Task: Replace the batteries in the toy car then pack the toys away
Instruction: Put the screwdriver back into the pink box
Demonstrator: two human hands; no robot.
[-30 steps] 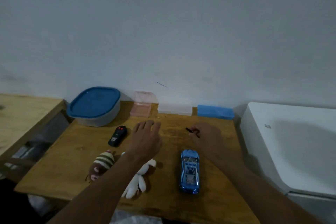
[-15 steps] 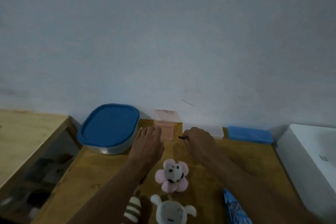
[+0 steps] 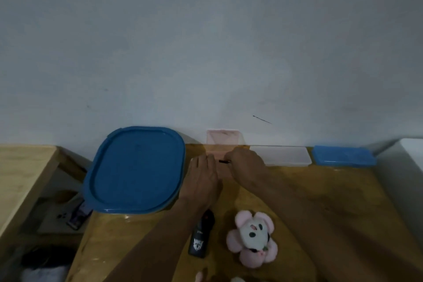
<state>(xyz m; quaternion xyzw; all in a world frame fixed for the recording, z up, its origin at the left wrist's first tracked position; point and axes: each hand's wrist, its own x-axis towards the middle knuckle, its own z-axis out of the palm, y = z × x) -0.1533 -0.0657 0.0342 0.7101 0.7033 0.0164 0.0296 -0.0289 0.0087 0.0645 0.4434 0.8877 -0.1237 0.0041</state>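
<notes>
Right hand (image 3: pixel 245 165) pinches thin dark tool (image 3: pixel 223 161); left hand (image 3: pixel 201 178) lies flat beside it, fingers straight | toy car out of view | remote (image 3: pixel 201 236) under left forearm: pulling back could sweep it off | pink case (image 3: pixel 223 138) just past fingertips: tool may miss it and roll

Setting: a home, room unspecified. Evidence: one small wooden table (image 3: pixel 320 190) against a bare painted wall (image 3: pixel 206 41); one plastic tub (image 3: pixel 135 167) with blue lid; three small plastic boxes lined along the wall, pink (image 3: pixel 223 138), clear (image 3: pixel 281 155) and blue (image 3: pixel 343 155); one pink plush toy (image 3: pixel 251 239); one power strip (image 3: pixel 60 216) low beside the table, left; one white appliance or cabinet (image 3: pixel 402 178) at the right edge.
</notes>
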